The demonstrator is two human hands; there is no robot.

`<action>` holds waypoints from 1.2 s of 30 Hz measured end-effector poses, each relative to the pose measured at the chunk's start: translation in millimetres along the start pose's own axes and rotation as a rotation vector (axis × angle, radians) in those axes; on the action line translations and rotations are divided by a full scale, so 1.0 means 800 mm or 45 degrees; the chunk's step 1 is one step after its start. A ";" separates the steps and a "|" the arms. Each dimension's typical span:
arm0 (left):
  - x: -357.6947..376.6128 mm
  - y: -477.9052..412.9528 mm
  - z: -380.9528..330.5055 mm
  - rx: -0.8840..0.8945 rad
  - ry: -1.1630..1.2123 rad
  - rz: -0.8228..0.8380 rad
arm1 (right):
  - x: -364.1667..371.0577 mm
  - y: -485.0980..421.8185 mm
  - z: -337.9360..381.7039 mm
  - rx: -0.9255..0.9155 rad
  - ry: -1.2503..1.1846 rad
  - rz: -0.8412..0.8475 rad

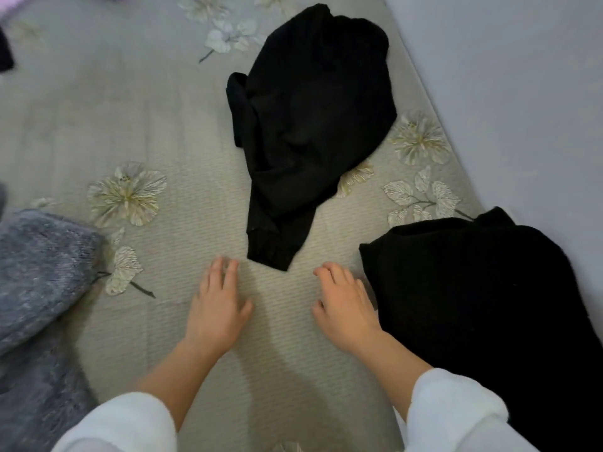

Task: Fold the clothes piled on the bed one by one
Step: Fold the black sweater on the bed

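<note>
Black knit garment [310,125], loosely bunched, ribbed cuff trailing nearest the viewer, lies mid-bed [182,132]. Second black garment [473,305] lies folded at the right edge. Grey fuzzy garment [42,272] is heaped at left.

Left grip [217,309], right grip [346,308], black garment [313,119]

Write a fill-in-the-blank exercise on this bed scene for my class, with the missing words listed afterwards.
1. The crumpled garment in the middle of the bed is ____ in colour.
2. The left hand and the right hand both hold ____.
3. The fuzzy grey fabric lies on the person's ____ side.
4. The person's sleeves are ____.
Missing words: black; nothing; left; white.
</note>
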State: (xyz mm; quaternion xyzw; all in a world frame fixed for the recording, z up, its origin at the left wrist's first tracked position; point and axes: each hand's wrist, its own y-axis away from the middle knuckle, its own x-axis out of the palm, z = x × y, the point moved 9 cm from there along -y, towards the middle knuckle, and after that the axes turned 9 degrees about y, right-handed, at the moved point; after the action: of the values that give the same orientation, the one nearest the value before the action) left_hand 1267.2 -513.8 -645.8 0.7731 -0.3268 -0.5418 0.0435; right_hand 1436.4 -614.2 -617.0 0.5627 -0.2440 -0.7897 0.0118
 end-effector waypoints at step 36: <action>0.075 0.289 0.166 -0.431 0.496 0.884 | 0.114 0.154 0.179 -0.150 -0.229 0.551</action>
State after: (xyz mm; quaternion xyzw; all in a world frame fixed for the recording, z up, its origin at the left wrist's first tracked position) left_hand 1058.3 -689.6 -651.5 0.6870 -0.4599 -0.3850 0.4103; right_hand 1243.4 -695.9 -613.3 0.4230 -0.3124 -0.8287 0.1917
